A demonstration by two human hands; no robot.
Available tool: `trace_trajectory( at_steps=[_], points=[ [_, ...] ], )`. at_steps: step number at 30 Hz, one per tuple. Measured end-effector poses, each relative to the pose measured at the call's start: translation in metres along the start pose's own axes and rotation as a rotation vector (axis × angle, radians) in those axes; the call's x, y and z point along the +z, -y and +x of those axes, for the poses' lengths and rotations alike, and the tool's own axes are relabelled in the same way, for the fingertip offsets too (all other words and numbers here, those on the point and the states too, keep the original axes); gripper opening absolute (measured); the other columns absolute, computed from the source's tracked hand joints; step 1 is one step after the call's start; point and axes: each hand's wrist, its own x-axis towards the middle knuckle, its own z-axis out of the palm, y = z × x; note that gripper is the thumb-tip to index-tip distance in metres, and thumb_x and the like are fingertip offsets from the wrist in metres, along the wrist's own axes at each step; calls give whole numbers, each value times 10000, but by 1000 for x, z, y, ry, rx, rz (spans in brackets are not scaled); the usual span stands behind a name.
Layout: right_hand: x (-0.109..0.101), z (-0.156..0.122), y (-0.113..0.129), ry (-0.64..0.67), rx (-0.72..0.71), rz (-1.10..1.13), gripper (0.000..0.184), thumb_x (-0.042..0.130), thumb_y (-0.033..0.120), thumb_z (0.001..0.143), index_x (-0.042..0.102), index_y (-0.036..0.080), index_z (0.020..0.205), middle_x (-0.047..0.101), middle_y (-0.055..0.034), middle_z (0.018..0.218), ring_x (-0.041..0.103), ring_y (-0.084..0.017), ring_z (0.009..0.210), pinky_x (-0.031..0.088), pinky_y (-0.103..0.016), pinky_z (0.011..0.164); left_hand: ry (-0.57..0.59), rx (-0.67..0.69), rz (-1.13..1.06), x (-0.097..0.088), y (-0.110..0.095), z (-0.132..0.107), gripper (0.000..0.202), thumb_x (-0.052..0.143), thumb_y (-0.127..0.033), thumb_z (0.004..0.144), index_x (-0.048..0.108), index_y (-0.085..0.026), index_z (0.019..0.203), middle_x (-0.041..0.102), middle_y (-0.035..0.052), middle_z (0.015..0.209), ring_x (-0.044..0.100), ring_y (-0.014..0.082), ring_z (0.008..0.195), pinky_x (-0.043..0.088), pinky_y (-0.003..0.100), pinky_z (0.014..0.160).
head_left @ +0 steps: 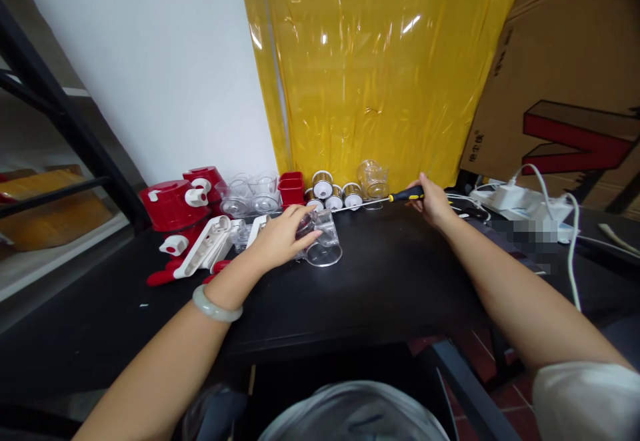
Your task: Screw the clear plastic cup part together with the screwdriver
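Head view: left hand (281, 236) wrapped round clear cup (323, 241) lying on black tabletop (390, 281); right hand (434, 202) closed on screwdriver (395, 198) handle, w/ metal rollers (334, 193) nearby.

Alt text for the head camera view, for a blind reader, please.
A left hand grips a clear plastic cup on a black table while the right hand holds a screwdriver. Red and white plastic parts lie at left; a yellow sheet hangs behind.
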Motion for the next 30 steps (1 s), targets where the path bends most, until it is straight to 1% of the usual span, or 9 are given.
trace_trajectory(
  at_steps=[3,7,11,15,18,21,24,27,30],
  points=[
    [1,-3,4,10,-10,42,355,817,532,751,619,239,744,418,82,482,358,-79,391,490,-255,487,2,1,0,0,0,0,634,512,-564,1025,477,-208,1548,597,155,1437,689,330,1138,560,512,975],
    [6,-9,12,40,10,158,261,825,378,687,623,241,779,542,54,648,480,-89,498,524,-259,543,1,2,-5,0,-1,0,624,511,-565,1027,481,-209,1539,596,157,1445,684,332,1157,554,504,984],
    [6,-9,12,55,39,159,311,771,508,775,609,243,772,540,38,617,489,-110,478,515,-284,532,-3,2,7,-1,-1,0,609,516,-568,1025,484,-239,1535,604,146,1434,692,323,1142,561,484,968],
    [4,-5,7,35,32,78,504,665,731,844,585,246,735,386,67,456,370,-108,381,497,-299,500,2,-3,10,-1,-2,1,617,515,-567,1025,482,-229,1541,602,149,1433,690,330,1153,559,489,977],
    [4,-3,5,23,16,42,420,773,622,795,604,243,731,368,83,446,344,-95,384,487,-275,495,5,-5,3,-1,-2,1,626,511,-572,1025,483,-221,1543,598,152,1441,686,333,1161,560,487,978],
    [4,-5,8,24,13,99,281,829,428,724,624,240,757,494,66,565,419,-87,454,495,-254,517,7,-3,0,-1,-2,0,628,509,-569,1025,482,-214,1542,597,155,1440,682,336,1171,555,496,986],
    [5,-8,12,42,24,174,219,801,338,694,632,245,795,567,46,688,511,-102,549,533,-268,568,9,-4,3,-1,-2,0,630,508,-566,1026,480,-205,1542,593,158,1445,681,339,1168,553,504,985],
    [5,-9,11,45,35,178,220,780,392,713,635,250,798,593,30,706,564,-130,590,549,-285,572,12,-8,4,-1,-3,0,630,504,-570,1028,474,-212,1545,591,157,1455,682,339,1169,554,503,983],
    [3,-5,7,15,39,118,375,743,589,788,611,240,741,539,25,590,501,-125,490,515,-281,505,12,-7,1,-1,-2,0,632,508,-575,1027,474,-214,1545,591,157,1454,684,340,1168,552,504,986]
  ],
)
